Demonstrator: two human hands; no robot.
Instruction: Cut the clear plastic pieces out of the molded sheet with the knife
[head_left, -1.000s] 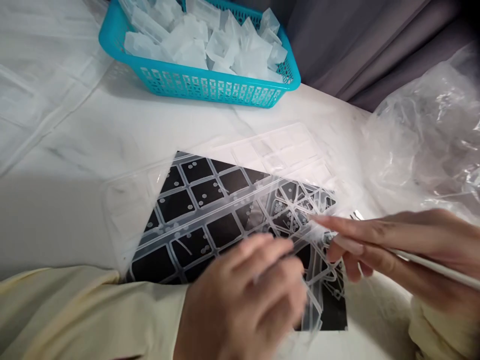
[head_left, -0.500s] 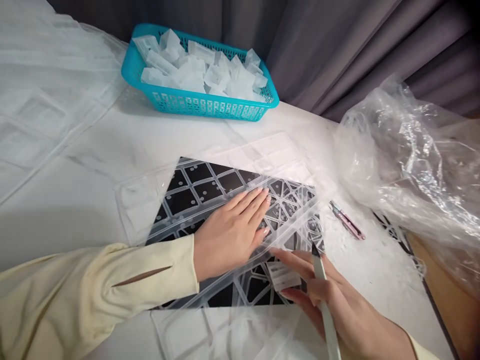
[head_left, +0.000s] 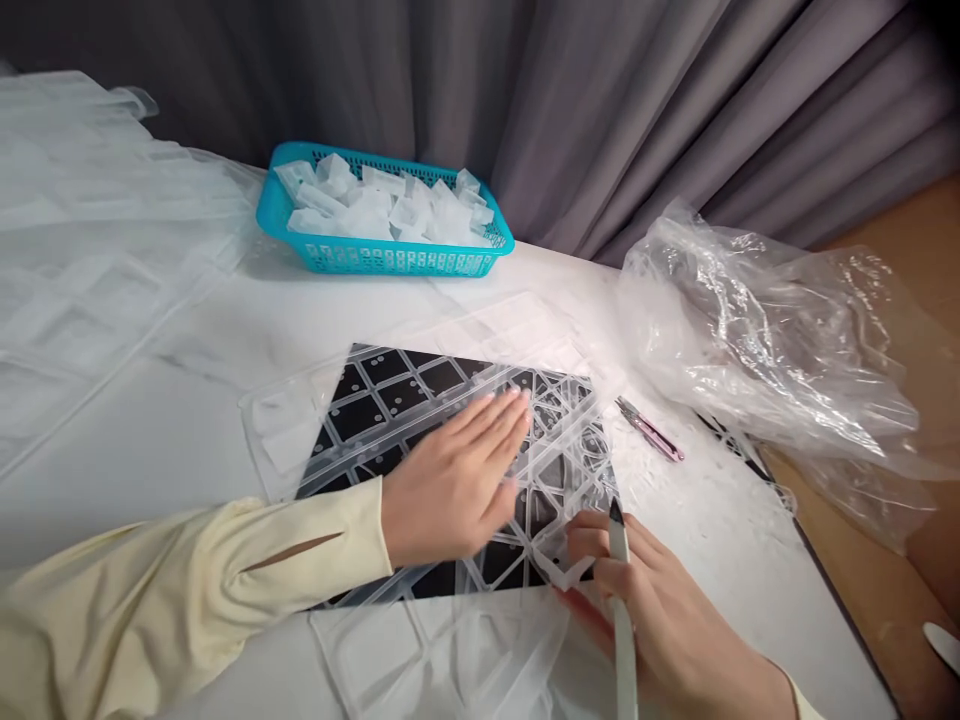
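My left hand [head_left: 457,475] lies with fingers stretched over a clear plastic sheet [head_left: 390,440] of square moulded frames. A black mat [head_left: 435,580] shows through beneath the sheet. On the right, my right hand [head_left: 652,590] is closed around a pale, slim tool with a dark pointed tip [head_left: 621,590], held upright with the tip away from me. A small folded piece of translucent plastic [head_left: 566,575] is at the fingertips of the same hand, close to the sheet's lower right part. Its hidden side cannot be made out.
A turquoise basket [head_left: 397,257] full of translucent plastic boxes stands at the back. More frosted plastic sheets [head_left: 90,270] are piled at left. A pink cutter [head_left: 651,430] lies on the white table [head_left: 202,430], beside small scraps and a crumpled clear bag [head_left: 750,340].
My right hand has drawn the small plastic piece closer and turned it, so it now looks folded. The left hand stays over the sheet, its thumb tucked in. The camera view has shifted.
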